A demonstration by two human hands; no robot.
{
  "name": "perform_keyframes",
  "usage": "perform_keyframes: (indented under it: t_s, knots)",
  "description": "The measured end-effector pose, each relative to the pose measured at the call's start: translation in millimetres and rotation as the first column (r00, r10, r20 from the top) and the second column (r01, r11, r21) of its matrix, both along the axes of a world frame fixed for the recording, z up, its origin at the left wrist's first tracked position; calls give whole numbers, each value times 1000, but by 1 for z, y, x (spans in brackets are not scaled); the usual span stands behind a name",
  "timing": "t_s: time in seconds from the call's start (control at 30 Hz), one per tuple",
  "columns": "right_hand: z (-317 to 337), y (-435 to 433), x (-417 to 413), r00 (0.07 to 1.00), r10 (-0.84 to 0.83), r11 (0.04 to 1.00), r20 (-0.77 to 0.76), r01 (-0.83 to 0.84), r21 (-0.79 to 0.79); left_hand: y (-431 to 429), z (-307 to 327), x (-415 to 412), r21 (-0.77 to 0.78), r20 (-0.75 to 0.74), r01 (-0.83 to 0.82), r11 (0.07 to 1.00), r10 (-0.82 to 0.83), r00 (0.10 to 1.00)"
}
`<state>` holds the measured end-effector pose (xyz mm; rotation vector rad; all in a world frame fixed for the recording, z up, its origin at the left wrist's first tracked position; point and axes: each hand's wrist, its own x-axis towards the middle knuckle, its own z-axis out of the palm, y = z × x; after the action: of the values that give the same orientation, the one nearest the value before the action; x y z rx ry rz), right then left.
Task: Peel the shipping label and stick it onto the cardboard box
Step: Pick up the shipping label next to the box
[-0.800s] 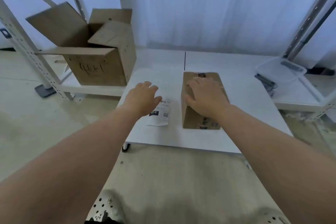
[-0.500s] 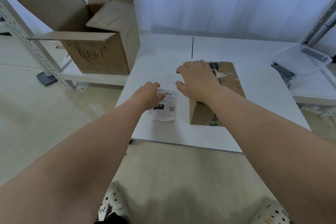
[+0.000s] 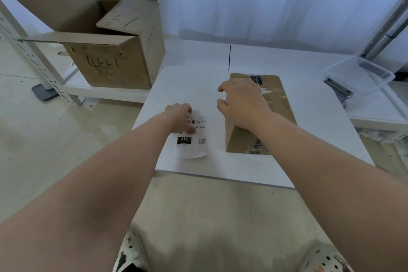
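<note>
A white shipping label [image 3: 195, 139] with a barcode, a black "010" patch and a QR code lies flat on the white table [image 3: 313, 139]. My left hand [image 3: 181, 118] rests on the label's upper left part, fingers curled down onto it. To its right sits a small closed cardboard box [image 3: 278, 104] with tape along its top. My right hand [image 3: 242, 101] lies on the box's left top edge, fingers spread and reaching over the side toward the label.
A large open cardboard box [image 3: 106, 51] marked with handwriting stands on a low shelf at the back left. A clear plastic tub [image 3: 362, 75] sits at the right on a metal rack. The table's front edge runs just below the label.
My left hand has slid down onto the label and its fingers have curled. My right hand has shifted from the box's middle to its left edge. The camera has moved closer.
</note>
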<state>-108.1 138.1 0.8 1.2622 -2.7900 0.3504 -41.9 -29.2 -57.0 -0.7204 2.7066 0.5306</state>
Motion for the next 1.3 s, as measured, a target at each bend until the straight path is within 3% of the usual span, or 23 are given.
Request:
perform_keyframes:
  t_s: [0.23, 0.37, 0.5, 0.67, 0.8, 0.97, 1.17, 1.3]
  knots:
    - [5, -3, 4, 999, 28, 1000, 15, -28, -4, -9, 22, 22, 239, -188, -5, 971, 51, 981]
    - [15, -1, 9, 989, 50, 983, 137, -24, -182, -1, 64, 31, 384, -353, 56, 922, 91, 931]
    - [39, 6, 22, 851, 100, 877, 516, 170, -450, 27, 102, 39, 439, -495, 162, 884, 88, 865]
    - [67, 30, 44, 818, 158, 758, 553, 258, -599, 54, 123, 56, 450, -591, 204, 869, 119, 798]
    - [83, 41, 50, 830, 170, 677, 531, 293, -675, 68, 133, 59, 517, -669, 213, 829, 236, 705]
    - [91, 67, 47, 868, 117, 675, 482, 287, -680, 84, 143, 56, 549, -695, 225, 805, 289, 659]
    - [79, 98, 25, 809, 59, 649, 585, 414, -638, 88, 142, 45, 511, -648, 204, 835, 219, 729]
    - [70, 107, 18, 798, 39, 688, 602, 415, -595, 91, 139, 33, 545, -635, 184, 818, 259, 728]
